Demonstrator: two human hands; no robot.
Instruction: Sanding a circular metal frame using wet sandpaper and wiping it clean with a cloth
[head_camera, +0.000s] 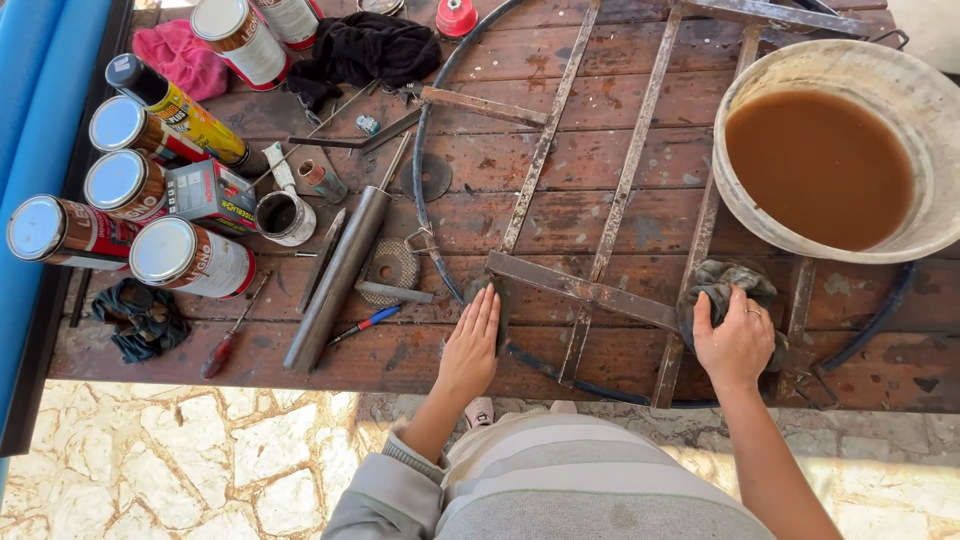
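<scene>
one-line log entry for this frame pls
left hand: flat on metal frame | right hand: pressing grey rag on frame | basin of brown liquid: beside

The desk (560, 140) is worn wood, its dark red-brown stain patchy and scuffed. On it lies a round metal frame (600, 260), its flat bars rusty and matt, its rim darker. The rag (722, 280) under the right hand (735, 340) is grey, crumpled cloth. The tub (925, 120) looks like dull, chalky plastic. The cans (190, 258) have glossy metal lids; the steel tube (340, 275) is smooth and dull.
</scene>
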